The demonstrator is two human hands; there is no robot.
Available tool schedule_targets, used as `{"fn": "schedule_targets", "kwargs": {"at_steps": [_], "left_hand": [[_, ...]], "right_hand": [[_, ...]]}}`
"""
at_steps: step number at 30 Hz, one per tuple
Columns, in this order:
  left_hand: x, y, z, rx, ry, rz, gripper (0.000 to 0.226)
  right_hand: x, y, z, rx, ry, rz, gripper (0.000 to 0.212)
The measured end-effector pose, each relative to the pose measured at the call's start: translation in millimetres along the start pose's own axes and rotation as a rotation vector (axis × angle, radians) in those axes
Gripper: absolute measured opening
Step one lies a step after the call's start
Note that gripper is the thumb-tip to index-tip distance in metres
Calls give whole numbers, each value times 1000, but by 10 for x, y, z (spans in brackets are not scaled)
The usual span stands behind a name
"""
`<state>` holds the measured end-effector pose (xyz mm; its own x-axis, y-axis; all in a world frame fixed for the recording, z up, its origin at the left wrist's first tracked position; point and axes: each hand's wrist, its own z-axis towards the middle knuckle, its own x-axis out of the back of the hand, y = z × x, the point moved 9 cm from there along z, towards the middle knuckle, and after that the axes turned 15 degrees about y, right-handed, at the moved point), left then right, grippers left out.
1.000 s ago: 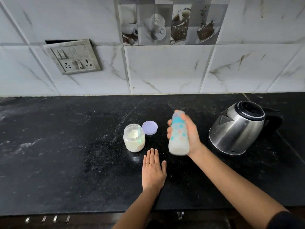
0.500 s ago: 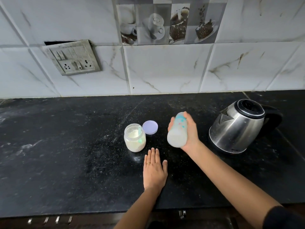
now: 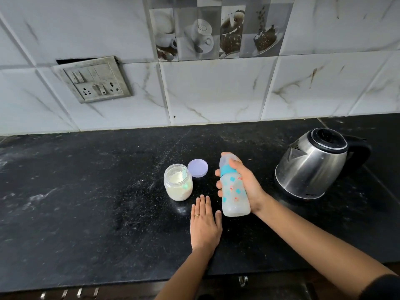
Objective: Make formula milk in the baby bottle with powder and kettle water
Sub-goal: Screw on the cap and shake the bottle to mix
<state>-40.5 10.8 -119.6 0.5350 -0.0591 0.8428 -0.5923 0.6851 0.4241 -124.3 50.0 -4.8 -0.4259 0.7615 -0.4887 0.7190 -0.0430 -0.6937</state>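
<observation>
My right hand grips the baby bottle above the black counter, fingers wrapped round its middle. The bottle is capped, has a teal collar and printed shapes, and holds white milk. My left hand lies flat on the counter just left of the bottle's base, fingers straight, a ring on one finger. The open powder jar stands left of the bottle with white powder and a scoop inside. Its lilac lid lies behind it. The steel kettle stands to the right.
The black stone counter runs the full width, dusted with pale specks. A tiled wall with a switch-and-socket plate rises behind it. The counter's front edge is close to me, with metal fittings below.
My right hand has swung the bottle: it was tipped with its base toward me half a second ago and now stands more upright and lower. My left hand stayed flat.
</observation>
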Motion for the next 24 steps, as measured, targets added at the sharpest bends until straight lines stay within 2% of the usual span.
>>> {"fn": "schedule_targets", "kwargs": {"at_steps": [1, 3, 5, 6, 11, 13, 16, 17, 20, 21, 22, 24], "left_hand": [[-4, -2, 0, 1, -2, -8, 71], [5, -11, 4, 10, 2, -23, 70], [3, -6, -6, 6, -4, -23, 71], [4, -4, -9, 3, -6, -28, 72], [4, -4, -2, 9, 1, -24, 71], [6, -11, 4, 11, 2, -32, 72], [-4, -12, -10, 3, -16, -19, 75], [4, -11, -11, 3, -14, -17, 75], [19, 8, -9, -1, -9, -14, 72], [23, 12, -5, -2, -3, -14, 71], [17, 5, 0, 1, -1, -12, 70], [-9, -18, 0, 13, -11, -5, 69]], "right_hand": [[-21, -74, -18, 33, -5, 21, 28], [6, -258, 47, 52, 59, 216, 19], [132, -341, 167, 4, 194, 438, 31], [161, -325, 189, -11, 210, 474, 33], [21, -12, -27, 18, 60, 61, 21], [32, -89, 1, 25, 90, 168, 22], [161, -86, 133, -68, 221, 436, 31], [133, -41, 114, -91, 193, 405, 30], [15, 94, -7, -37, 21, 53, 23], [-3, 77, -31, -2, -5, -20, 27], [1, 8, -10, 26, 8, -21, 29], [39, -105, 91, 0, 80, 149, 25]]}}
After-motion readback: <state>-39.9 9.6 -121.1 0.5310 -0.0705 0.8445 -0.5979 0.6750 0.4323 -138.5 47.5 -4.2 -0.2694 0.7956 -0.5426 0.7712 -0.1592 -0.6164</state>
